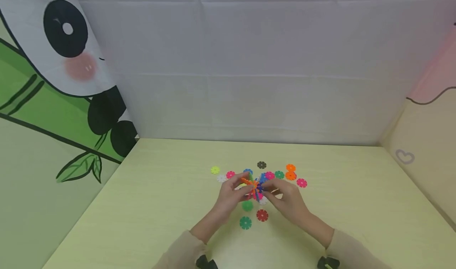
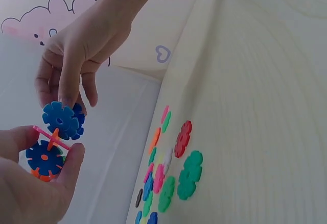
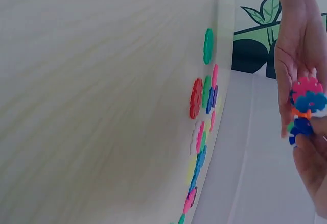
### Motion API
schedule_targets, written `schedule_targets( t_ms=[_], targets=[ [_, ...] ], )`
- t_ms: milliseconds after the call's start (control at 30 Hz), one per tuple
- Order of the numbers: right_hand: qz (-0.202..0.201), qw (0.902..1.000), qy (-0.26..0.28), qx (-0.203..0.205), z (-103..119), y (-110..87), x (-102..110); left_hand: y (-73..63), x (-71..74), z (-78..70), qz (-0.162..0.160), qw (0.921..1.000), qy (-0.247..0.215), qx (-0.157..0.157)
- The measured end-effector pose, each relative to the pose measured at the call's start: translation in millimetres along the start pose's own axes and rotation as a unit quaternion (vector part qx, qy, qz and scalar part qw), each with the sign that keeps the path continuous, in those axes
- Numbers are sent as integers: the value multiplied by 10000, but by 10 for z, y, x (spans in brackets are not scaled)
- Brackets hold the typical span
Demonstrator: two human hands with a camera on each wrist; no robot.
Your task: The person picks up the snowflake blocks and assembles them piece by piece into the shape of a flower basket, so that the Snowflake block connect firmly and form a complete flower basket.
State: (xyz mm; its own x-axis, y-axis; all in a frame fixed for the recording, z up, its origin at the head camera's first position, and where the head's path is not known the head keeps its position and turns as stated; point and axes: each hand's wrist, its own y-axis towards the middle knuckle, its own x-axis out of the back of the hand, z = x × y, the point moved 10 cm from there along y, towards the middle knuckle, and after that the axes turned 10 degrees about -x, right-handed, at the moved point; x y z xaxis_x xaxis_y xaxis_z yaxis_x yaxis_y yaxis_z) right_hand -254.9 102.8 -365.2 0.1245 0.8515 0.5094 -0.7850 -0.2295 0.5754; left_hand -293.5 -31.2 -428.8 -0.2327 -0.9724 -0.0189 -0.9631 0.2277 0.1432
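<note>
Head view, left grip: my left grip point(image 1: 228, 195) pinches the cluster of slotted discs point(image 1: 255, 186) on its left side, where orange shows.
Head view, right grip: my right grip point(image 1: 290, 201) pinches the same cluster from the other side, where dark blue shows.
Head view, cluster: between my two grips, over the middle of the bench point(image 1: 142, 221).
Head view, near discs: a green disc point(image 1: 247, 206), a teal disc point(image 1: 245, 223) and a red disc point(image 1: 262, 215) lie on my side of the cluster, apart from one another.
Head view, far discs: a yellow disc point(image 1: 215, 169) to the left, a black disc point(image 1: 261, 165) farthest from me, two orange discs point(image 1: 291, 176) close together to the right.
Head view, surroundings: pale sleeves point(image 1: 183, 249) on my arms; a white sheet point(image 1: 249, 63) behind the bench.
Left wrist view, hold: my left grip is closed on the pink disc point(image 2: 43, 132), seen edge-on — my right grip comes from above onto the blue discs point(image 2: 60, 121) at the top.
Left wrist view, height: the cluster is up off the bench.
Right wrist view, hold: my right grip pinches the dark blue disc point(image 3: 302, 126) — whether it is fully slotted in, I cannot tell.
</note>
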Motion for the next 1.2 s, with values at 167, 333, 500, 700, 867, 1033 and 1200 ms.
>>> schedule_targets(
  t_ms=[167, 333, 500, 700, 867, 1033, 1200],
  targets=[
    [662, 9921, -177, -1055, -453, 69, 139, 16, 164, 88, -127, 9996, 55, 226],
    [1459, 9652, -641, -2075, -1197, 105, 310, 15, 303, 114, -274, 9987, 269, 333],
    [1927, 9381, -761, -2775, -1716, 16, 385, 5, 310, 110, -196, 9986, 373, 324],
    [2018, 9257, -758, -3109, -1923, -44, 384, -14, 254, 91, -58, 9991, 276, 331],
    [1936, 9277, -790, -3094, -1845, -27, 377, -9, 188, 67, 138, 9994, -99, 313],
    [1652, 9347, -301, -3132, -1526, 67, 349, 9, 160, 65, 195, 9975, -414, 540],
    [1474, 9327, 959, -3149, -959, 262, 249, 31, 142, 69, 201, 9961, -483, 712]
  ],
)
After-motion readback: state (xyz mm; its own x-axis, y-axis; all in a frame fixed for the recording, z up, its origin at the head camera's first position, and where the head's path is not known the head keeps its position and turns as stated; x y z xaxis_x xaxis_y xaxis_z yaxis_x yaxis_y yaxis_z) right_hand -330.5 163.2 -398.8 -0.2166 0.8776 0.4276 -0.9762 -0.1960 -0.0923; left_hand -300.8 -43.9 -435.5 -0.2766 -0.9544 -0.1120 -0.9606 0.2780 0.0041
